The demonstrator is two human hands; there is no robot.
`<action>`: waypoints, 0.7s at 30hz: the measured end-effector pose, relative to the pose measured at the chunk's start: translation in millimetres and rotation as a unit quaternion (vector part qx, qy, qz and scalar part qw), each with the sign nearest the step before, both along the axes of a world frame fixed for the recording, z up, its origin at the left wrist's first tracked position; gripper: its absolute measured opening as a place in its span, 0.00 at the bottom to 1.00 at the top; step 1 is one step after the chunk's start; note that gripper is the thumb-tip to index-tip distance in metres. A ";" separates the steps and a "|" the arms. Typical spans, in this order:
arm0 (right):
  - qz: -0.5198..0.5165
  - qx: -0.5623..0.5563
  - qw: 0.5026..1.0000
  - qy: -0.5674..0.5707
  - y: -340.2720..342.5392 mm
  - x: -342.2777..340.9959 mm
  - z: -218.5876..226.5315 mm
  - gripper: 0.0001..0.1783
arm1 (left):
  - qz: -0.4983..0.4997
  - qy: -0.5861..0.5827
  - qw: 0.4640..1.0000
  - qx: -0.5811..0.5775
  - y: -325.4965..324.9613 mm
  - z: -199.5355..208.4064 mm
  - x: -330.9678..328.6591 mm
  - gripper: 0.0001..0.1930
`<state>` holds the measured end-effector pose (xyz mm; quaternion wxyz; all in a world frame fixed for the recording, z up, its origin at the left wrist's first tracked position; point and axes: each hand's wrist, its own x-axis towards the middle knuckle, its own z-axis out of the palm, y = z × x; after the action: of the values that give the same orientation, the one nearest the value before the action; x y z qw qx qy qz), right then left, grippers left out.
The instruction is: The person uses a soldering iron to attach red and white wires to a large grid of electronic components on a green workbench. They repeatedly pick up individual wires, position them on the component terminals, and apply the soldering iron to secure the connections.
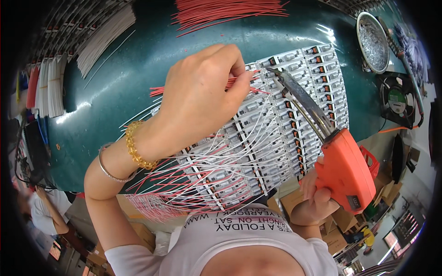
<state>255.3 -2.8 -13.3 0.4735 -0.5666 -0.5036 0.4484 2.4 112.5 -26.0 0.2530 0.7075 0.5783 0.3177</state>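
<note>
A: Starting at the left hand (202,85): holding what?

B: Closed around a thin bundle of red wires (156,91), pinched between thumb and fingers, ends sticking out on both sides. Probably bunched this way to keep loose ends ready near the fingertips.

A: And in the right hand (318,202)?

B: Wrapped around the grip of a red soldering gun (347,170), judging by shape. Aimed away from the body and leftward over the boards (326,85), tip (270,69) close to the wire ends. Touching or apart: cannot tell. Likely gripped low to spare the fingers from the metal barrel (307,99).

A: Beneath the hands?

B: Set out in tight columns on the green table (285,34), perhaps for working along in order. Trailing from the near left part: red and white leads (154,206), spilling past the near edge, presumably to leave the right-hand columns uncovered.

A: Farther out?

B: At the far side, a red wire pile (230,13); to the left, a white wire bundle (105,39), roughly parallel, perhaps for easy picking. On the right, a metal bowl (358,34), contents shiny, not identifiable. Nearer, a black fan (397,102), possibly for fumes.
</note>
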 end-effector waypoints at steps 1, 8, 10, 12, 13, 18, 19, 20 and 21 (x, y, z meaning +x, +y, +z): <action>0.000 -0.001 1.000 -0.005 2.4 -3.8 1.3 0.46 | 0.000 0.004 1.000 0.003 -0.1 -0.5 -0.7 0.08; 0.018 0.003 1.000 -0.023 2.5 5.0 -1.3 0.46 | 0.001 0.007 1.000 0.023 0.0 -1.2 -1.2 0.08; 0.024 0.002 0.999 0.021 4.7 2.8 2.6 0.46 | 0.002 0.003 1.000 0.017 0.1 -0.2 -0.6 0.08; 0.026 0.006 0.999 0.022 2.1 8.2 -0.9 0.47 | 0.005 0.002 1.000 0.014 -0.6 -0.2 -0.9 0.08; 0.023 0.009 1.000 0.018 1.4 7.3 -1.6 0.46 | 0.005 0.004 1.000 0.015 -0.5 -0.5 -0.8 0.08; 0.024 0.038 0.999 0.030 1.1 7.2 -6.4 0.47 | 0.004 -0.001 0.999 0.047 -0.5 -1.0 -1.9 0.07; 0.013 0.041 0.999 0.003 -1.4 9.7 -8.0 0.47 | 0.007 -0.003 0.997 0.071 -0.9 -0.7 -2.7 0.06; 0.002 0.044 0.999 -0.024 -5.2 12.3 -9.2 0.47 | 0.009 -0.006 0.995 0.095 -1.2 -0.2 -2.9 0.05; 0.001 0.032 0.999 -0.023 -5.6 11.7 -6.4 0.47 | 0.003 -0.015 0.995 0.097 -2.3 1.3 -1.8 0.04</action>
<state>267.1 -8.4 -19.7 0.4791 -0.5613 -0.5289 0.4191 0.5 110.2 -24.7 0.1907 0.7223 0.5429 0.3836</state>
